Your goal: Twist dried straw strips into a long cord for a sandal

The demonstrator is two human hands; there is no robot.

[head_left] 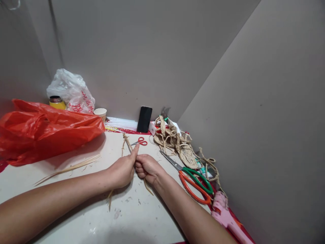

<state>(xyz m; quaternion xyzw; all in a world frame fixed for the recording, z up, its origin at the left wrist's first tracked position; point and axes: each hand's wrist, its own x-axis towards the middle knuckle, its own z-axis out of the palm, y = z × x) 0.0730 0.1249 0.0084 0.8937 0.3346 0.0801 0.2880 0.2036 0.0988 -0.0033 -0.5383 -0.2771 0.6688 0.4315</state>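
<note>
My left hand [123,172] and my right hand [148,168] meet over the white tabletop [127,217]. A twisted straw cord [128,144] runs from a knotted far end back to my fingers. The left hand is closed on the cord, its index finger pointing forward, and loose straw ends stick out below it. My right hand is curled into a fist at the same cord, with one straw strand [148,188] trailing beneath. Exactly how the fingers pinch the strands is hidden. Small red-handled scissors [142,142] lie just beyond my left fingertip.
Large scissors [194,181] with green and orange handles lie to the right, near braided straw [186,154] and a pink glue gun [225,213]. A phone [144,119] leans at the back. On the left are a red plastic bag [50,132], straw strips [73,166] and a paper cup [101,114].
</note>
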